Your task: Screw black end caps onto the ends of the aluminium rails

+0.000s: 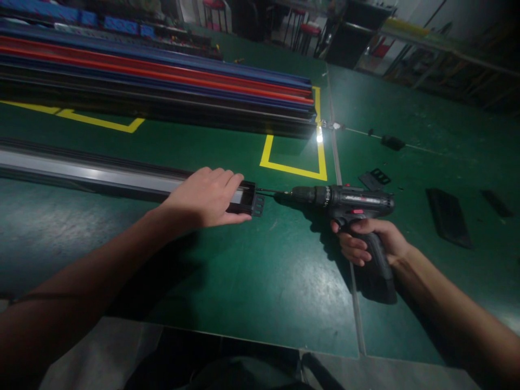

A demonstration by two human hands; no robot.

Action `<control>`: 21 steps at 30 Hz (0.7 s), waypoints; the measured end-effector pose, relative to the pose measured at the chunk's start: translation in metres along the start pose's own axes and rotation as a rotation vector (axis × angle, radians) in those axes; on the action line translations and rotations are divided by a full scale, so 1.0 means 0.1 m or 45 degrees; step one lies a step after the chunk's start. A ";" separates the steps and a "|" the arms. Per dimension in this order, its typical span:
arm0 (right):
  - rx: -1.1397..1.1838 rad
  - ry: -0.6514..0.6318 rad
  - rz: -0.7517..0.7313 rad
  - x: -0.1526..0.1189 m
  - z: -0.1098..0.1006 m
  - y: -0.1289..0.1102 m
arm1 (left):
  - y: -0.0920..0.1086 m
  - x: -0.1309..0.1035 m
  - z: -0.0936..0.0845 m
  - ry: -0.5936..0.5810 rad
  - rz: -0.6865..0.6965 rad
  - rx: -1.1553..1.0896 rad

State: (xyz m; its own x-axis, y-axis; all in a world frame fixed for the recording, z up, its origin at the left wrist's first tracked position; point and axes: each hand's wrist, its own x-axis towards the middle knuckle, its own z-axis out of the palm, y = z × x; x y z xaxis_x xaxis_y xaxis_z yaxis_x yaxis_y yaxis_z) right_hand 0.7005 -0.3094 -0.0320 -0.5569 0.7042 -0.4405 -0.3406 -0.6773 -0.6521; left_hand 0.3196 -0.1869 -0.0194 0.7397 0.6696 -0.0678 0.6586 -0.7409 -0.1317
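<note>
My left hand is wrapped over the right end of a long dark profile with a pale inner strip, which lies on the green table. A black slotted end cap sits at that end, just beyond my fingers. My right hand grips a black cordless drill by its handle, a finger at the trigger. The drill lies level and points left. Its long thin bit reaches to the end cap; whether it sits in a screw is too small to tell.
Several long blue, red and black profiles lie behind, over yellow tape marks. On the right are a loose slotted cap, a dark flat block and a thin cord with a small black piece. A seam crosses the table.
</note>
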 end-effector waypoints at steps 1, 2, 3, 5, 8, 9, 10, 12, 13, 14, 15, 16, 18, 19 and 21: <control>0.005 -0.007 -0.005 0.00 0.00 0.00 | 0.00 0.00 0.00 0.001 0.003 0.001; 0.009 -0.012 -0.008 0.00 0.00 0.00 | 0.00 0.00 0.00 0.003 0.005 0.004; 0.014 -0.015 -0.010 0.00 0.00 0.00 | 0.00 0.00 -0.01 0.005 0.006 0.006; 0.022 -0.023 -0.011 0.00 -0.01 0.00 | 0.01 0.00 -0.01 0.005 0.005 0.006; 0.027 -0.038 -0.026 0.00 -0.02 0.01 | 0.01 0.00 -0.02 -0.007 -0.001 -0.003; 0.027 -0.040 -0.031 0.00 -0.02 0.01 | 0.02 0.00 -0.02 -0.011 -0.004 -0.002; 0.024 -0.039 -0.033 0.00 -0.02 0.02 | 0.02 0.00 -0.02 -0.014 -0.008 0.000; 0.017 -0.034 -0.025 0.00 -0.02 0.02 | 0.01 0.00 -0.02 -0.016 -0.013 0.006; 0.012 -0.030 -0.020 0.00 -0.02 0.01 | 0.01 0.00 -0.02 -0.016 -0.013 0.007; 0.007 -0.028 -0.016 0.00 -0.02 0.01 | 0.01 0.00 -0.02 -0.017 -0.011 0.005; 0.001 -0.029 -0.012 0.00 -0.01 0.01 | 0.01 0.00 -0.01 -0.018 -0.008 0.003; -0.001 -0.025 -0.012 0.00 0.00 0.01 | 0.01 0.00 -0.01 -0.018 -0.004 0.000; -0.003 -0.010 -0.013 0.00 0.01 0.00 | 0.00 0.00 0.00 -0.014 0.002 0.000; -0.001 -0.006 -0.014 0.00 0.01 0.00 | 0.00 0.00 0.00 -0.011 0.005 0.003; 0.005 -0.007 -0.015 0.00 0.02 0.00 | 0.00 0.00 0.00 -0.007 0.011 0.017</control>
State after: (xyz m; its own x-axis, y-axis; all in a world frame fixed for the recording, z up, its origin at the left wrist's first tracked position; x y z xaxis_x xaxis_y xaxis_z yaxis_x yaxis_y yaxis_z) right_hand 0.6993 -0.3101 -0.0312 -0.5569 0.7109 -0.4295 -0.3500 -0.6698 -0.6549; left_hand 0.3197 -0.1873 -0.0194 0.7444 0.6635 -0.0746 0.6503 -0.7458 -0.1446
